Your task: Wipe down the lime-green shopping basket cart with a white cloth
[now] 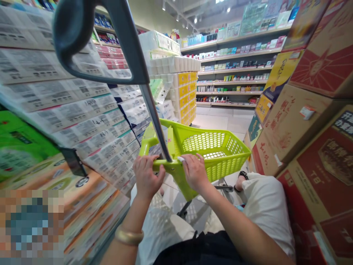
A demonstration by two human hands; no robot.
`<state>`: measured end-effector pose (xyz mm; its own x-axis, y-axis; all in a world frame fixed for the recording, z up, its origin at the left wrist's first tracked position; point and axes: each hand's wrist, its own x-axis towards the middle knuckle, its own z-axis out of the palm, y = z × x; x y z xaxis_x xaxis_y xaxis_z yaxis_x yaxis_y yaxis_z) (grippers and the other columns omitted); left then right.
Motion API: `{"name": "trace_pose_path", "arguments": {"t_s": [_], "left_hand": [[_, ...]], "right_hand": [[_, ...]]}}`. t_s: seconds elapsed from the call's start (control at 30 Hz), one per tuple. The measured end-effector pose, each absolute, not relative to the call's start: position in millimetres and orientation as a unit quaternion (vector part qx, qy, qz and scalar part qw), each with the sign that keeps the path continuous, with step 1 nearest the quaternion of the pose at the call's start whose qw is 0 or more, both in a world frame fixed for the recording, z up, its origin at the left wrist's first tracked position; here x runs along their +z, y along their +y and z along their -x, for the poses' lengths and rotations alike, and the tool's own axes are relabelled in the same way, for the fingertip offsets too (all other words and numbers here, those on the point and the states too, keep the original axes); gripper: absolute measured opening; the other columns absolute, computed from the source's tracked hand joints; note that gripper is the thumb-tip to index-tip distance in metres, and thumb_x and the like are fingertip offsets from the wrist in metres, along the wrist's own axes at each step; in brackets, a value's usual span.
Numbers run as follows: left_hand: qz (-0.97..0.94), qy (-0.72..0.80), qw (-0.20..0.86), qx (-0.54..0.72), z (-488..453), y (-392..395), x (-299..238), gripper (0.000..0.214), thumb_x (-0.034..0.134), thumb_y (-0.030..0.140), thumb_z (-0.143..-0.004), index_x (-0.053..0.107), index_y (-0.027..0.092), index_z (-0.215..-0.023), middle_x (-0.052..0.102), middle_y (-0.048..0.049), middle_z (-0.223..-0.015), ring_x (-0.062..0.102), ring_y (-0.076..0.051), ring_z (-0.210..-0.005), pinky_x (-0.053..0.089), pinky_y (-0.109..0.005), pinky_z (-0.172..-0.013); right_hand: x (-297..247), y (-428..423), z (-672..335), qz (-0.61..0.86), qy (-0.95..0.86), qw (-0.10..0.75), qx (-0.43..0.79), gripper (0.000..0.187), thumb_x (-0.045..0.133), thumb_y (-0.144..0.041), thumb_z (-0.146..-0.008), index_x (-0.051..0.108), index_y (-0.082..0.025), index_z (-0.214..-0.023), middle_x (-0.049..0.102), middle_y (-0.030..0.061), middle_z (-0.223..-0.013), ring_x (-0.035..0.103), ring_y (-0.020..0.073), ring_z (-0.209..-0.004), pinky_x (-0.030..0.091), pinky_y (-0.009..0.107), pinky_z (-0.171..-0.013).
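Lime-green plastic basket [212,151] on wheels stands on the aisle floor [220,121] just ahead of the seated person's knees. Both hands clasp its near rim: the left hand [146,176] and the right hand [194,171], each grip closed on the rim, either side of the grey pull handle [124,55]. Stacked packs [91,125] line the left, cardboard cartons [303,121] the right.

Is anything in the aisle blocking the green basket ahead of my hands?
Nothing visible does. Both the left hand and right hand grip the near rim of the green basket, and the floor beyond looks open up to the far shelves.
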<state>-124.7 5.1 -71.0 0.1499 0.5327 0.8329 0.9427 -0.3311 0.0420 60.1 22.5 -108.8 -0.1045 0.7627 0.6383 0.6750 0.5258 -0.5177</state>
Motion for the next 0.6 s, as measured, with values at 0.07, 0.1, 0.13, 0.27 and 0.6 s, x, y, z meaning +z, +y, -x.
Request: {"name": "trace_pose_path", "arguments": {"t_s": [0.07, 0.1, 0.13, 0.27, 0.6], "left_hand": [[0.714, -0.514, 0.26, -0.398, 125.2, 4.7, -70.9, 0.019, 0.054, 0.028, -0.084, 0.061, 0.019, -0.1, 0.06, -0.0077, -0.09, 0.055, -0.028, -0.1, 0.036, -0.048, -0.104], [0.713, -0.514, 0.26, -0.4, 124.6, 4.5, -71.1, 0.018, 0.054, 0.028, -0.084, 0.062, 0.02, -0.098, 0.06, -0.0075, -0.089, 0.054, -0.028, -0.1, 0.036, -0.048, -0.104], [0.712, -0.513, 0.261, -0.403, 123.5, 4.4, -71.3, 0.017, 0.055, 0.028, -0.084, 0.062, 0.02, -0.097, 0.059, -0.0073, -0.088, 0.054, -0.028, -0.1, 0.036, -0.048, -0.104], [0.703, -0.512, 0.262, -0.419, 116.2, 4.5, -72.7, 0.015, 0.056, 0.027, -0.083, 0.062, 0.019, -0.094, 0.057, -0.007, -0.087, 0.054, -0.027, -0.099, 0.036, -0.047, -0.104], [0.713, -0.511, 0.262, -0.403, 121.4, 4.2, -73.5, 0.016, 0.056, 0.026, -0.083, 0.062, 0.02, -0.096, 0.058, -0.0076, -0.09, 0.053, -0.027, -0.1, 0.035, -0.046, -0.104]], "right_hand": [[-119.1, 26.0, -80.7, 0.512, -0.727, 0.455, 0.033, 0.025, 0.038, -0.023, -0.101, 0.061, -0.024, -0.109, 0.07, 0.0035, -0.108, 0.061, 0.0188, -0.102, 0.023, 0.039, -0.106], [-124.9, 27.7, -91.1, 0.53, -0.716, 0.454, 0.023, 0.025, 0.038, -0.023, -0.101, 0.062, -0.023, -0.108, 0.07, 0.0041, -0.108, 0.061, 0.0194, -0.103, 0.023, 0.04, -0.106], [-129.9, 28.9, -99.7, 0.546, -0.705, 0.453, 0.014, 0.025, 0.038, -0.023, -0.101, 0.062, -0.023, -0.108, 0.07, 0.0048, -0.108, 0.061, 0.02, -0.104, 0.023, 0.04, -0.106], [-133.2, 27.4, -102.8, 0.582, -0.672, 0.458, 0.002, 0.025, 0.039, -0.022, -0.099, 0.062, -0.021, -0.106, 0.07, 0.0073, -0.106, 0.059, 0.0225, -0.105, 0.026, 0.041, -0.103], [-115.4, 19.3, -74.7, 0.499, -0.727, 0.471, 0.034, 0.024, 0.04, -0.02, -0.1, 0.061, -0.025, -0.111, 0.07, 0.0025, -0.11, 0.061, 0.0179, -0.105, 0.019, 0.04, -0.108]]}}
